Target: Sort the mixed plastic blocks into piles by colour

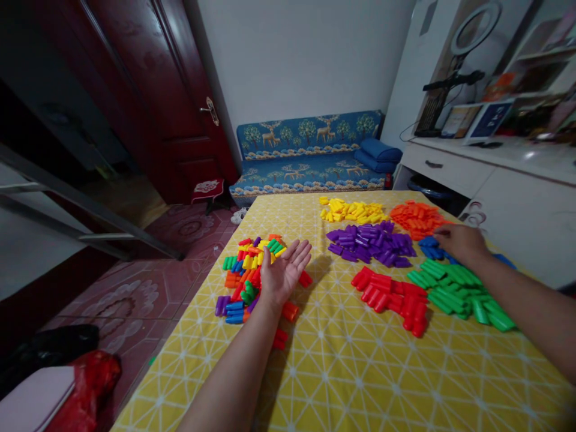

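My left hand [285, 273] is open, palm up with fingers stretched out and nothing on it. Under and beside it lies a mixed heap of small coloured plastic pieces [252, 258]. My right hand [461, 243] is over the blue pieces [431, 246], fingers bent together; whatever they may hold is hidden. Around it are sorted piles: orange pieces [416, 219] behind, green pieces [463, 291] in front and purple pieces [369, 243] to the left. Red pieces [391, 297] lie nearer me, and yellow pieces [353, 211] are at the far side.
A yellow patterned cloth [324, 372] covers the table. Beyond it stands a blue sofa [310, 162], with a red stool [208, 189] and a dark red door [171, 90] to the left. A white desk [508, 162] borders the right side. A metal ladder-like frame [90, 210] is at far left.
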`<state>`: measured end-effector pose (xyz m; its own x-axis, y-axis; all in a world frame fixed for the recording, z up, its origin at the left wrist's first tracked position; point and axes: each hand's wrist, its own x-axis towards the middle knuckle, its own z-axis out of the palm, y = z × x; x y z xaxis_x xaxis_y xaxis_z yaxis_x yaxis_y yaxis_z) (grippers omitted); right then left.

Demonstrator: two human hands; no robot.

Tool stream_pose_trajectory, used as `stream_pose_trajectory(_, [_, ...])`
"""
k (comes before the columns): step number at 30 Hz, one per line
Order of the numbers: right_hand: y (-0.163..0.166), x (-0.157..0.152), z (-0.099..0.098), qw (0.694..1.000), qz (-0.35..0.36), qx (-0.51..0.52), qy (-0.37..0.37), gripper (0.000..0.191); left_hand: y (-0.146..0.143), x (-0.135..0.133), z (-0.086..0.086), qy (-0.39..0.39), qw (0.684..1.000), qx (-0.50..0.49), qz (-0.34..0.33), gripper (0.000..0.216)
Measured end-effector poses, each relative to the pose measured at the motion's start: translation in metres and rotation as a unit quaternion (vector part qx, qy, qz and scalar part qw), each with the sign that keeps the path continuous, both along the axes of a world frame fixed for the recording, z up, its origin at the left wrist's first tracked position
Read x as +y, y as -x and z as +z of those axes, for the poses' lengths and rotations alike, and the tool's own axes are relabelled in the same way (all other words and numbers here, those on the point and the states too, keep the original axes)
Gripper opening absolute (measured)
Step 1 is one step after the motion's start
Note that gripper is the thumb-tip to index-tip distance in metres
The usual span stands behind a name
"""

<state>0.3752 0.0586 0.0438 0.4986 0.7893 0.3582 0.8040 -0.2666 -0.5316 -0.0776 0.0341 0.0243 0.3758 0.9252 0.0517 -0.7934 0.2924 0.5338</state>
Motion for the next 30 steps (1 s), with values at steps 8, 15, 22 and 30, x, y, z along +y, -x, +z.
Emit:
stream_pose_trajectory(8, [0.079, -0.022, 0.013, 0.983, 0.104, -0.028, -0.150, 0.008, 0.002, 0.001, -0.001, 0.067, 0.996, 0.008, 0.067, 0.065])
stream_pose_trajectory(15, [0.234, -0.063, -0.004, 0.911, 0.266, 0.286, -0.130, 0.023, 0.005, 0.001, -0.004, 0.068, 0.995, 0.019, 0.077, 0.056])
stream_pose_trajectory(22, [0.304, -0.071, -0.037, 0.846, 0.259, 0.460, -0.067, 0.033, 0.004, -0.003, 0.000, 0.032, 0.995, -0.089, 0.016, 0.054])
stream_pose_trajectory(30, [0.301, -0.070, -0.063, 0.854, 0.268, 0.444, -0.053, 0.034, 0.005, -0.006, 0.003, 0.019, 0.995, -0.093, -0.022, 0.052])
